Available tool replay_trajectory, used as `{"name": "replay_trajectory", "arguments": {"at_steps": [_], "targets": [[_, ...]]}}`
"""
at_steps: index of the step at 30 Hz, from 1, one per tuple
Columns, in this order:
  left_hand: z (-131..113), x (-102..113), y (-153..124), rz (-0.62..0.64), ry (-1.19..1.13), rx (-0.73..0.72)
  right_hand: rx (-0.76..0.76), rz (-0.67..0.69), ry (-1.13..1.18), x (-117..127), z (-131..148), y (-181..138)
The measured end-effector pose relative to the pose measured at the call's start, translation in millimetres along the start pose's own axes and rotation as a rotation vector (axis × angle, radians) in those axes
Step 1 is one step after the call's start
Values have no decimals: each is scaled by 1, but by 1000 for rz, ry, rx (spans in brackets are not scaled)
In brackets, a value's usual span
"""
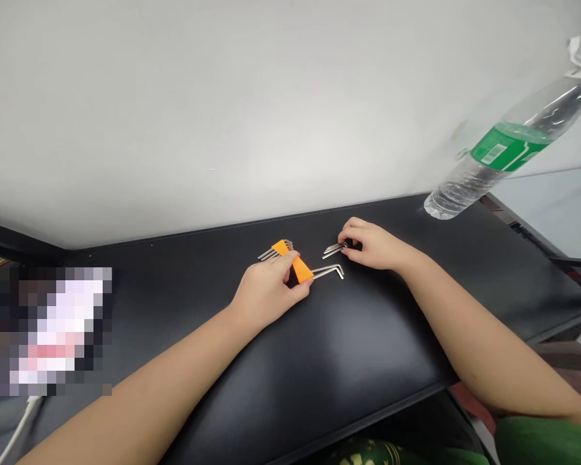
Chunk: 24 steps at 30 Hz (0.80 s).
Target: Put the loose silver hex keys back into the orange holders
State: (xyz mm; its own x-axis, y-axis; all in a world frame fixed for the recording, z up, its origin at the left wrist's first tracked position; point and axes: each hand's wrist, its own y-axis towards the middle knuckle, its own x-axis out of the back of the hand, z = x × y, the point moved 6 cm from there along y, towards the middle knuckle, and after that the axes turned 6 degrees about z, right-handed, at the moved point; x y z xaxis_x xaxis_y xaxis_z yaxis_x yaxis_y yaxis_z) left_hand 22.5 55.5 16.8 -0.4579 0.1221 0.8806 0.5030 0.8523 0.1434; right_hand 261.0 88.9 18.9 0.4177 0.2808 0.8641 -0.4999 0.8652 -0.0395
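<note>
My left hand (266,287) is closed around an orange hex key holder (301,268) just above the black tabletop. Several short L-shaped keys (270,254) sit in the holder's far end, and longer bent hex keys (330,270) stick out to the right from its near end. To the right, my right hand (370,244) pinches a small bunch of loose silver hex keys (334,249) between thumb and fingers. Their long ends point left toward the holder, apart from it. My fingers hide the bunch's other ends.
A large clear bottle with a green label (510,147) stands at the back right by the white wall (252,116). At the left lies a blurred-out device (61,329) with a white cable (22,423). The black table (319,374) has its front edge close to me.
</note>
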Motion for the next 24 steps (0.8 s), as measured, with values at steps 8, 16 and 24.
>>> {"name": "replay_trajectory", "arguments": {"at_steps": [8, 16, 24], "targets": [[2, 1, -1, -27, -19, -6, 60, 94, -12, -11, 26, -1], [0, 1, 0, -41, -24, -13, 152, 66, -30, -9, 42, -7], [-4, 6, -1, -113, -69, -51, 154, 219, -169, -17, 74, -14]]}}
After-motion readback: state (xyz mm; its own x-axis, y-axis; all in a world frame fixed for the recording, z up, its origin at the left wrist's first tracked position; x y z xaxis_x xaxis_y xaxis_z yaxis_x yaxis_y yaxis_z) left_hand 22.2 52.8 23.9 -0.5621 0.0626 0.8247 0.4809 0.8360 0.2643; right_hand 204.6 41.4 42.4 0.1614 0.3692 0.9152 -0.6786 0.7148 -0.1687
